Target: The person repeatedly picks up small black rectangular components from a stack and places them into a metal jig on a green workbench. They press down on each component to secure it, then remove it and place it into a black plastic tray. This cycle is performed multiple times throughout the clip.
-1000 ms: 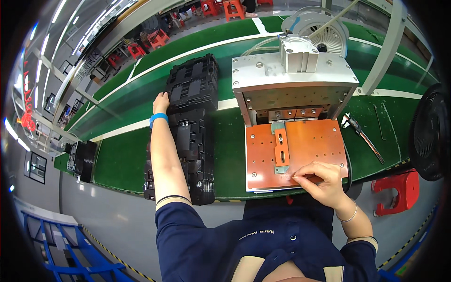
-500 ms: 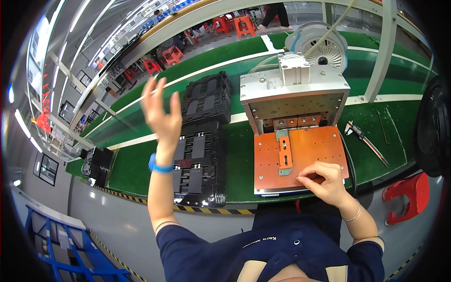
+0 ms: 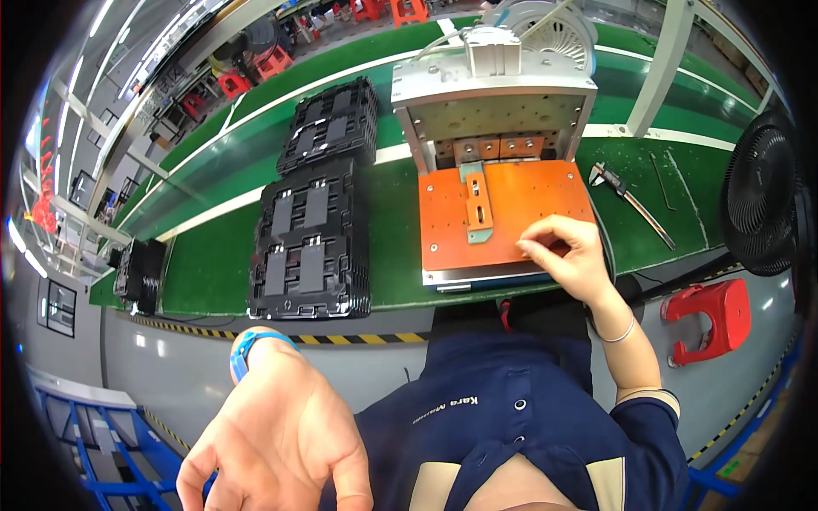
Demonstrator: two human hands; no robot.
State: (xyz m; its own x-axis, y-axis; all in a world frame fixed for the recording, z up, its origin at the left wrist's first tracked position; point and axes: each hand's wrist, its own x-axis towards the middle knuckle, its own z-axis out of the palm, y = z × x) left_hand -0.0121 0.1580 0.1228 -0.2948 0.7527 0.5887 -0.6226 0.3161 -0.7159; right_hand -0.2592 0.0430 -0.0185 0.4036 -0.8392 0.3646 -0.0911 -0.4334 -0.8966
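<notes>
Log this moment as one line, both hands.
Left hand: open, palm showing; right hand: curled over orange plate, grip unclear; black trays: stacked left of plate

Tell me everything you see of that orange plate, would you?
The orange plate is a flat, roughly rectangular sheet, perhaps plastic, lying at the front of the silver machine. Small holes dot it, and screws show near three corners. Left of its middle lies a slotted orange bar over a greenish strip. The right hand covers its front right corner; whether it touches is unclear.
</notes>
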